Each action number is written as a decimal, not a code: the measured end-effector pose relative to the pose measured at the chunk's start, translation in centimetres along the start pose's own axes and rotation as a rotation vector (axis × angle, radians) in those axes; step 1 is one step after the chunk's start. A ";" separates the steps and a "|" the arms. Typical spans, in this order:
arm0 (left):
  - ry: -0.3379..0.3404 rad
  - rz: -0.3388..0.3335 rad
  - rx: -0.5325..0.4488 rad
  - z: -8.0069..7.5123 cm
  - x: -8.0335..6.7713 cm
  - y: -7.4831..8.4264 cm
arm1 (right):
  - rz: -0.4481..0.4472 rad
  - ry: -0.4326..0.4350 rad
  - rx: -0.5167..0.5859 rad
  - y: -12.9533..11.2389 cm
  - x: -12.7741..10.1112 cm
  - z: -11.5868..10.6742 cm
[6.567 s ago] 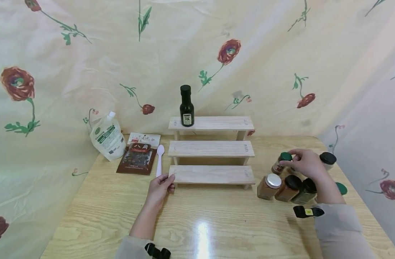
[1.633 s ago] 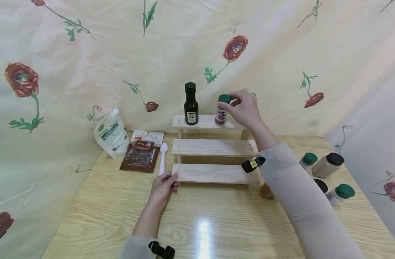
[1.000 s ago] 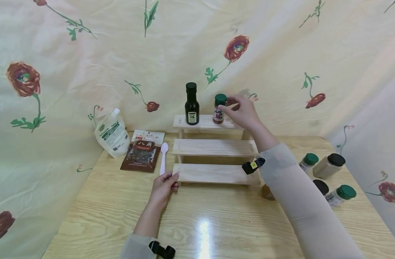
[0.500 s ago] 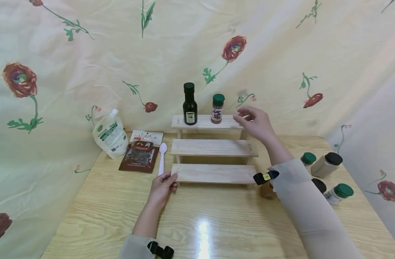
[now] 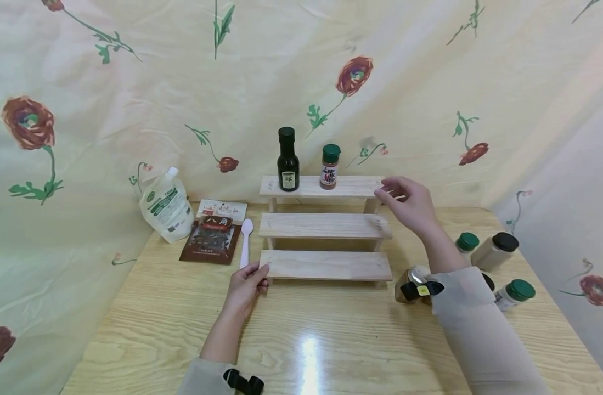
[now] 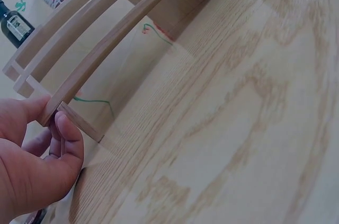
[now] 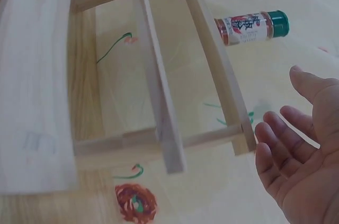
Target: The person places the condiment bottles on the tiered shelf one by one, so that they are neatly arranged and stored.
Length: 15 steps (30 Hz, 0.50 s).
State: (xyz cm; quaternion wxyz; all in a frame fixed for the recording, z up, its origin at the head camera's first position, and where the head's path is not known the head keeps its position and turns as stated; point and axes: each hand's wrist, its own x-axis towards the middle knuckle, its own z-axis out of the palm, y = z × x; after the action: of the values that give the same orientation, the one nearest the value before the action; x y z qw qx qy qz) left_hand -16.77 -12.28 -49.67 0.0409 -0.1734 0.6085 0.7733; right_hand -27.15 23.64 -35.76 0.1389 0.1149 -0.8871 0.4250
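Note:
A three-tier wooden rack [image 5: 326, 226] stands mid-table. On its top shelf are a dark sauce bottle [image 5: 288, 164] and, to the right, a green-capped spice jar [image 5: 330, 167], both upright. My left hand [image 5: 244, 286] pinches the left end of the lowest shelf between thumb and fingers, as the left wrist view also shows. My right hand [image 5: 409, 204] is by the right end of the top shelf, its fingers loosely bent and nothing in them. In the right wrist view that hand [image 7: 304, 150] is apart from the spice jar [image 7: 254, 27].
Right of the rack stand several jars: a silver-capped one [image 5: 407, 284] partly behind the wrist strap, a black-capped one [image 5: 496, 251], green-capped ones [image 5: 514, 294]. Left lie a star anise packet [image 5: 213, 233], a white spoon [image 5: 246, 241] and a spouted pouch [image 5: 168, 207].
My right hand has carried the green-capped spice jar from the right-hand group to the top shelf, let go, and drawn back rightward and down. My left hand has stayed at the lowest shelf.

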 end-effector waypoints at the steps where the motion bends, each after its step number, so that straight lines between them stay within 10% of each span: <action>1: 0.001 0.000 0.001 0.0 0.0 0.0 | 0.007 0.002 -0.005 0.2 -0.3 -0.1; 15: -0.004 0.010 -0.003 -0.2 0.1 -0.2 | 0.070 -0.002 -0.076 2.1 -3.0 -1.6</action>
State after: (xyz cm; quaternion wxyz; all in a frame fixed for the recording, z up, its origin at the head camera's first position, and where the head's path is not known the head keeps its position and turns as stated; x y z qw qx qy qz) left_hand -16.73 -12.44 -49.91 0.0381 -0.1691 0.6082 0.7746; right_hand -24.76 26.47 -37.37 0.1273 0.0789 -0.9062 0.3954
